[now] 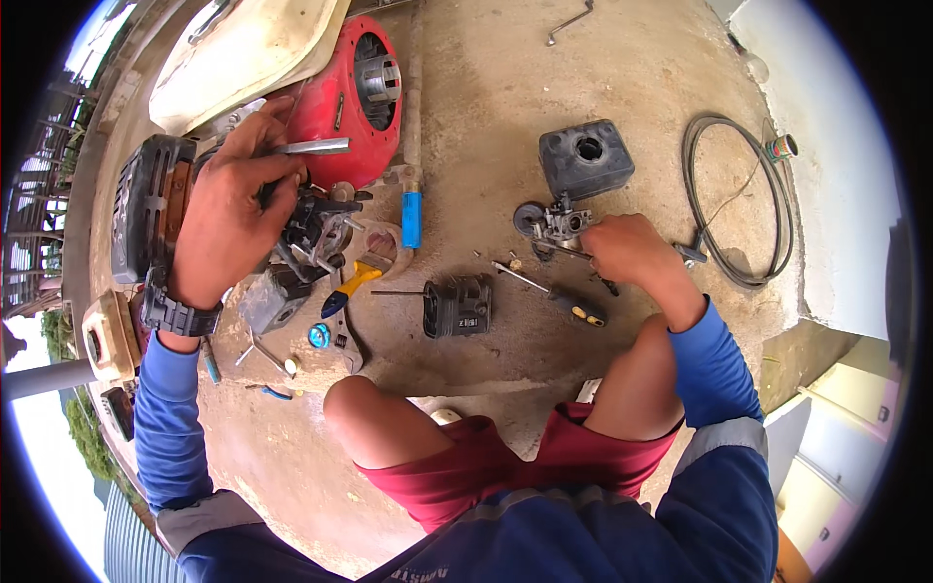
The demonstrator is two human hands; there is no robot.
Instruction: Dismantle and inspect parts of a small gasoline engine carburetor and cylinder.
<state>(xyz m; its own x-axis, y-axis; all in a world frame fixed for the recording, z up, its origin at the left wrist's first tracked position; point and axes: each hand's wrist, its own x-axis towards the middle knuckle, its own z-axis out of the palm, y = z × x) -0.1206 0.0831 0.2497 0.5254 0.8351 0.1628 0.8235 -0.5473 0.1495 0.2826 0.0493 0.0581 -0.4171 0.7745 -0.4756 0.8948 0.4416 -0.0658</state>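
Observation:
My left hand (228,214), wearing a dark wristwatch, is over the engine at the left. A short silver metal rod (316,147) sticks out from between its bent fingers. Below that hand, the engine's dark metal parts and studs (321,228) show beside the red housing (340,126). On the right, my right hand (632,248) has its fingers curled against a small grey carburetor (559,225) on the concrete. The fingertips are partly hidden there. A black air-filter box (586,158) with a round hole lies just beyond the carburetor.
Between my hands lie a black plastic cover (458,305), a screwdriver (554,293), a yellow-handled paintbrush (356,282) and a blue lighter (411,221). A T-handle wrench (260,352) is at the left. A coiled black cable (692,160) rests near the right wall.

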